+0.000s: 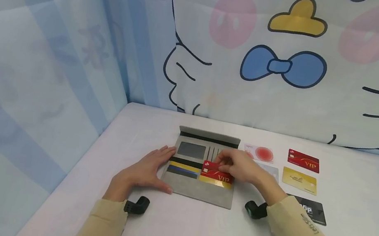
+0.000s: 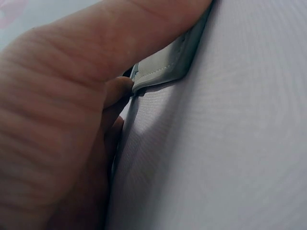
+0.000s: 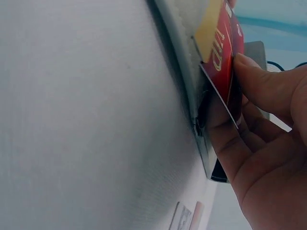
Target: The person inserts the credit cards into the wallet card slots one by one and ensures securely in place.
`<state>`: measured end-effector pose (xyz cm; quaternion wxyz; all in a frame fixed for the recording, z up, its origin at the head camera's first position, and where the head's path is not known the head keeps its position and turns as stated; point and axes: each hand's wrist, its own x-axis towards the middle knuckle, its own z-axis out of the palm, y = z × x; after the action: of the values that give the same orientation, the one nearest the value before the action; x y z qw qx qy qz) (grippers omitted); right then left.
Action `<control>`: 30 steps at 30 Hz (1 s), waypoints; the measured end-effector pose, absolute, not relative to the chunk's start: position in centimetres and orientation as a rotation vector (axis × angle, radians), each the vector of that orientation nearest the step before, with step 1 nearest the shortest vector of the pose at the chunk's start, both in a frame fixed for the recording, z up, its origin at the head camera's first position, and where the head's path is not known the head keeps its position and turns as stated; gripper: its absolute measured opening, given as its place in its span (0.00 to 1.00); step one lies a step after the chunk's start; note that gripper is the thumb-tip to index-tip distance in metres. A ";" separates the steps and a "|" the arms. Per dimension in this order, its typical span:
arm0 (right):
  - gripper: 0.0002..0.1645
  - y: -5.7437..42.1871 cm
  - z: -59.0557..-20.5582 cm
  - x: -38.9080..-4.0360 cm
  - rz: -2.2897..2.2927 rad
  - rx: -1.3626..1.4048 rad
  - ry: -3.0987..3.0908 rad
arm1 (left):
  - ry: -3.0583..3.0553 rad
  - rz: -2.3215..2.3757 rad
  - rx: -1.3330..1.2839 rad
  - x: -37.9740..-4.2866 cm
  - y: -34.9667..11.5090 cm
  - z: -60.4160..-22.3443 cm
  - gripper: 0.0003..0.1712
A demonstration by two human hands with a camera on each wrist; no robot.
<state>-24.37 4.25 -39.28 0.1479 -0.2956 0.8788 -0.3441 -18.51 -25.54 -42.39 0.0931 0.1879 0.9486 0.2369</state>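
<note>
A grey card wallet (image 1: 199,192) lies spread on the white table, its far flap tilted up. My right hand (image 1: 239,165) pinches a red VIP card (image 1: 208,171) between thumb and fingers over the wallet's right-hand slots. Just below that card shows the strip of a gold card (image 1: 216,182); in the right wrist view the red card (image 3: 223,52) overlaps it at a slant. Yellow and blue card edges (image 1: 182,169) show in the left slots. My left hand (image 1: 147,168) rests at the wallet's left side, fingers extended along the edge and thumb near the lower corner.
Right of the wallet lie a pink card with a red circle (image 1: 264,154) and a pale card (image 1: 271,171) partly behind my right forearm. Farther right are another red VIP card (image 1: 304,160), a gold card (image 1: 299,180) and a black VIP card (image 1: 314,212). A printed curtain (image 1: 274,103) hangs behind the table.
</note>
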 end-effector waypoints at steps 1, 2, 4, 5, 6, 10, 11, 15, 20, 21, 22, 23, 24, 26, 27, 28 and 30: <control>0.07 4.3 -39.2 -24.4 -0.996 -0.847 2.526 | 2.815 0.704 0.558 -18.5 -25.5 -42.3 0.67; 0.07 4.3 -39.2 -24.4 -1.003 -0.846 2.524 | 2.815 0.705 0.556 -18.5 -25.5 -42.3 0.67; 0.08 4.3 -39.3 -24.3 -1.016 -0.844 2.510 | 2.818 0.704 0.550 -18.5 -25.5 -42.3 0.67; 0.08 4.3 -39.3 -24.3 -1.018 -0.847 2.507 | 2.817 0.708 0.545 -18.5 -25.5 -42.2 0.67; 0.08 4.3 -39.4 -24.3 -1.020 -0.849 2.506 | 2.817 0.709 0.544 -18.5 -25.5 -42.2 0.67; 0.08 4.3 -39.5 -24.2 -1.011 -0.844 2.515 | 2.814 0.711 0.547 -18.5 -25.5 -42.3 0.67; 0.08 4.2 -39.5 -24.2 -1.008 -0.844 2.517 | 2.813 0.713 0.552 -18.5 -25.5 -42.3 0.67; 0.08 4.2 -39.5 -24.1 -0.998 -0.811 2.528 | 2.819 0.707 0.572 -18.5 -25.5 -42.4 0.68; 0.06 4.2 -39.6 -23.9 -1.015 -0.778 2.488 | 2.826 0.701 0.573 -18.6 -25.6 -42.6 0.68; 0.06 4.2 -39.6 -23.8 -1.017 -0.777 2.483 | 2.826 0.699 0.572 -18.6 -25.6 -42.6 0.68; 0.06 4.2 -39.6 -23.7 -1.019 -0.780 2.480 | 2.825 0.699 0.574 -18.5 -25.6 -42.5 0.68; 0.06 4.1 -39.6 -23.6 -1.015 -0.790 2.485 | 2.824 0.699 0.577 -18.5 -25.6 -42.5 0.67; 0.06 4.1 -39.6 -23.5 -1.008 -0.810 2.502 | 2.822 0.699 0.579 -18.5 -25.6 -42.5 0.67; 0.05 4.0 -39.7 -23.3 -0.981 -0.855 2.547 | 2.817 0.700 0.582 -18.5 -25.5 -42.5 0.67; 0.05 4.0 -39.7 -23.2 -0.960 -0.878 2.577 | 2.815 0.702 0.581 -18.5 -25.5 -42.4 0.67; 0.05 3.9 -39.7 -23.0 -0.939 -0.897 2.603 | 2.814 0.704 0.579 -18.5 -25.5 -42.4 0.67; 0.05 3.9 -39.6 -22.8 -0.895 -0.922 2.653 | 2.814 0.707 0.567 -18.5 -25.5 -42.4 0.67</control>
<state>-22.79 3.89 -39.63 0.0967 -0.3112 0.8958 -0.3023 -18.47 -25.47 -42.37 0.0926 0.1910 0.9477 0.2382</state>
